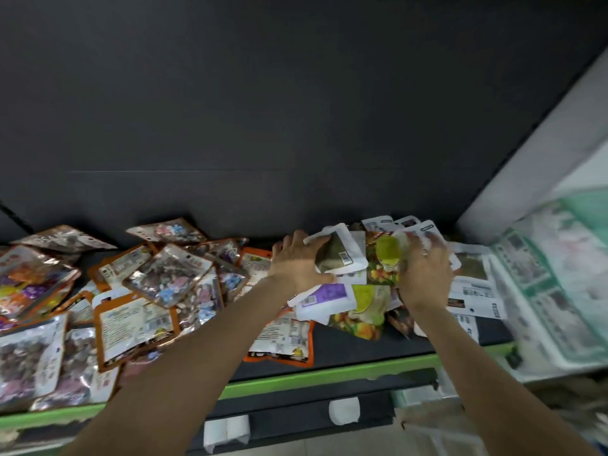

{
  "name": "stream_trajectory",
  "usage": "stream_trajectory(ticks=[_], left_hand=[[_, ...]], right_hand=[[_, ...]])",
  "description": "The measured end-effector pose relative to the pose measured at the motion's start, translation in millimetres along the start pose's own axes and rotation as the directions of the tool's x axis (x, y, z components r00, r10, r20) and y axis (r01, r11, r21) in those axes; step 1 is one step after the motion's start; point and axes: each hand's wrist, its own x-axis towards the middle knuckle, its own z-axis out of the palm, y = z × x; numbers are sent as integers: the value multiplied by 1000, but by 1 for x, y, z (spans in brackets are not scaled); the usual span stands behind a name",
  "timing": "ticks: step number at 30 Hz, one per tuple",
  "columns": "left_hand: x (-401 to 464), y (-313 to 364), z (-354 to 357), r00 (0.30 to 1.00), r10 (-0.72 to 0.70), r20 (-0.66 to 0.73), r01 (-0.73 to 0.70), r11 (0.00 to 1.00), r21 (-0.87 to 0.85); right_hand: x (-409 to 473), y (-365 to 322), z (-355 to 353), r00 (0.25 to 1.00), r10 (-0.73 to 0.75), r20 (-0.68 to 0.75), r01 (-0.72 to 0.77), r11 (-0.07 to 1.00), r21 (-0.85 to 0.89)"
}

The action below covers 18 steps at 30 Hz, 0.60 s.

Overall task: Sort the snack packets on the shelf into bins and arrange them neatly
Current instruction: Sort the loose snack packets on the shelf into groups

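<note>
Still gathering: the left hand (pixel 297 263) is gripping a white packet (pixel 339 253), the right hand (pixel 424 268) is clutching blurred packets (pixel 424 232), and bins are needing finding next.

Rough count from what's visible: two bare hands, left (pixel 297 261) and right (pixel 424 274). One dark shelf with a green front edge (pixel 329 373). Shiny foil snack packets on the left (pixel 167 274): a dozen-ish, too overlapped to pin down. White-backed pouches on the right (pixel 342 255): about eight, some blurred.
</note>
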Motion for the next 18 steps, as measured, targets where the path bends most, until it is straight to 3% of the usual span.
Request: stream_trajectory(ticks=[2, 4, 5, 9, 12, 15, 18], left_hand=[[13, 16, 9, 999, -21, 36, 21, 1000, -8], [21, 21, 20, 994, -22, 111, 27, 999, -40], [22, 21, 25, 988, -6, 155, 16, 998, -58], [18, 27, 32, 961, 101, 256, -80, 993, -91], [5, 27, 27, 974, 113, 199, -88, 988, -129], [-20, 1, 17, 998, 44, 39, -36, 981, -189], [-56, -41, 2, 989, -125, -81, 108, 977, -181]], right_hand=[[-2, 1, 4, 944, -235, 230, 250, 967, -41], [-6, 7, 11, 868, -254, 427, 293, 956, -28], [-6, 14, 14, 858, -230, 460, 281, 959, -45], [4, 24, 6, 864, -110, 491, 178, 980, -93], [6, 11, -5, 887, -71, 456, 90, 996, -21], [-4, -20, -11, 936, -191, 295, 193, 981, 23], [-17, -72, -10, 887, -394, 242, 347, 913, 214]])
